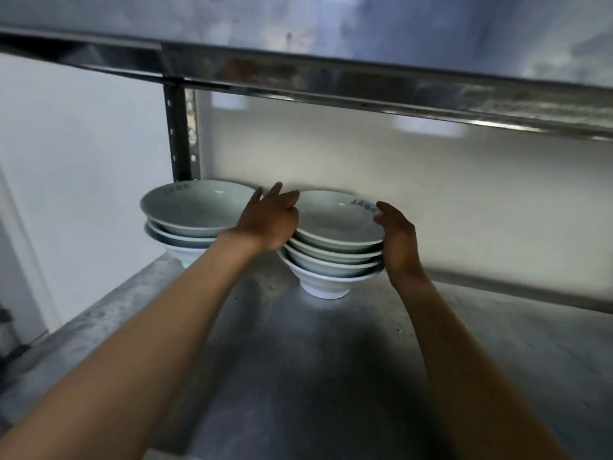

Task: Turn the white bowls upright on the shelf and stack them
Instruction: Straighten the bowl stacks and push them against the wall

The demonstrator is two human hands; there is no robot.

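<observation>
Both forearms reach in from the bottom edge toward the back of the metal shelf [331, 360]. Left hand [268, 220] is on the left rim side of the right bowl stack [335, 247], fingers mostly straight, fingertips past the rim toward the back. Right hand [396, 240] cups the right side of the same stack, thumb curled over the top bowl's rim, palm against the stacked rims. Hands are apart, one each side of the stack.

Right bowl stack: white bowls, all upright, nested, about four rims visible, bottom foot sitting on the shelf. Top bowl has dark printed characters inside near the rim, too blurred to read.

Left bowl stack [194, 220]: also upright and nested, about three bowls, sits just beside the right stack toward the back left corner, partly hidden by the left forearm. Same blurred print inside its top bowl.

Upright post [180, 134] with holes stands behind the left stack. Upper shelf [365, 94] edge runs across overhead. White wall [83, 161] to the left.
</observation>
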